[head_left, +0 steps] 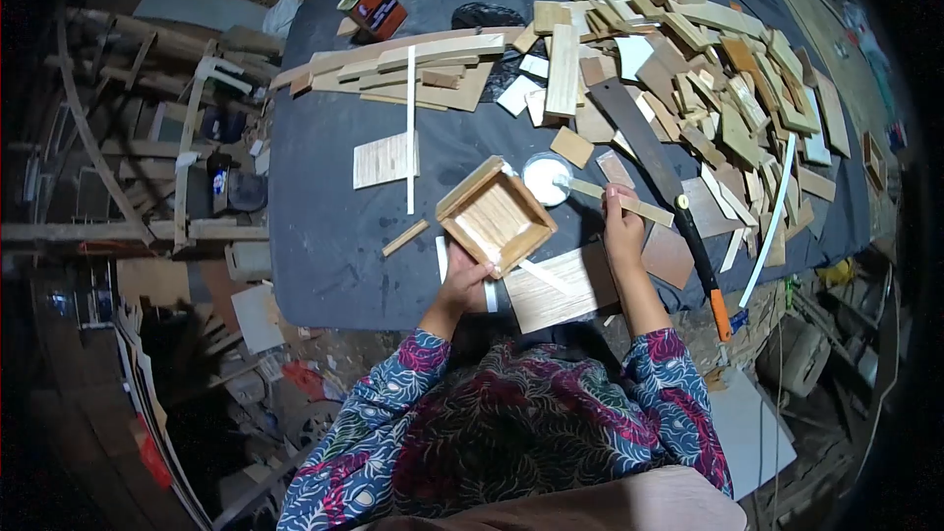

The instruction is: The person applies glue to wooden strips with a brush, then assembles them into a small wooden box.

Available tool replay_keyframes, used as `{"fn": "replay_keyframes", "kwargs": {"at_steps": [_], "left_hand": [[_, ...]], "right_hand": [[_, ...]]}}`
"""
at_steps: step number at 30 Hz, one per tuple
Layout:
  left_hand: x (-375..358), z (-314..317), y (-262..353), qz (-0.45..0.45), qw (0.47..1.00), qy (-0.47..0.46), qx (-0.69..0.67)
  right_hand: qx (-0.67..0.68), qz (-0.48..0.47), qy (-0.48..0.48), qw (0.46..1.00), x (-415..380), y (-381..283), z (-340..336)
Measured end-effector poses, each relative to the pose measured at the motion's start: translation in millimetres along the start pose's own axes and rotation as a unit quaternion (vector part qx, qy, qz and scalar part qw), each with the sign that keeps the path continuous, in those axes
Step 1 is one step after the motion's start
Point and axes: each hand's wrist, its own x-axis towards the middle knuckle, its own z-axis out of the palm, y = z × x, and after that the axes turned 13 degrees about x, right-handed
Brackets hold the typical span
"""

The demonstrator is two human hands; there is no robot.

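A small open wooden box (497, 221) is gripped at its lower edge by my left hand (468, 278), tilted so its inside shows. My right hand (623, 222) pinches a thin wooden stick (639, 207), whose far end reaches the round tub of white paste (547, 179). White smears mark the box's inner edge and corner. Below the box, a striped wooden panel (560, 287) lies at the table's front edge, with a pale strip across it.
Wood offcuts (737, 108) are heaped at the right, with a saw (639, 138) with an orange-tipped handle beside them. Long slats (393, 64), a red-and-black can (374, 10) and another striped panel (385, 159) lie on the dark-covered table (324, 256).
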Motion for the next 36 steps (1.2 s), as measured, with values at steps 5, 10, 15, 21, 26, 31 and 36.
{"fn": "replay_keyframes", "kwargs": {"at_steps": [5,10,15,21,26,31,36], "left_hand": [[-8,-4,-13,-0.010,0.998,-0.045,0.043],[-15,11,-1,-0.051,0.995,-0.065,0.058],[-23,-9,-38,-0.086,0.993,-0.077,0.022],[-16,6,0,-0.154,0.975,-0.160,-0.014],[-7,62,29,-0.150,0.962,-0.227,0.027],[10,115,13,-0.259,0.923,-0.281,-0.043],[18,175,10,-0.295,0.896,-0.329,-0.048]], "right_hand": [[-0.074,-0.012,-0.033,0.997,10,16,5],[-0.022,0.179,-0.056,0.982,3,17,-19],[0.162,0.251,0.019,0.954,-22,5,-26],[0.159,0.207,0.042,0.964,-57,-18,-34],[0.134,0.098,0.083,0.983,-104,-46,-53],[0.215,0.010,0.239,0.947,-135,-69,-94],[0.230,-0.039,0.344,0.909,-149,-80,-158]]}}
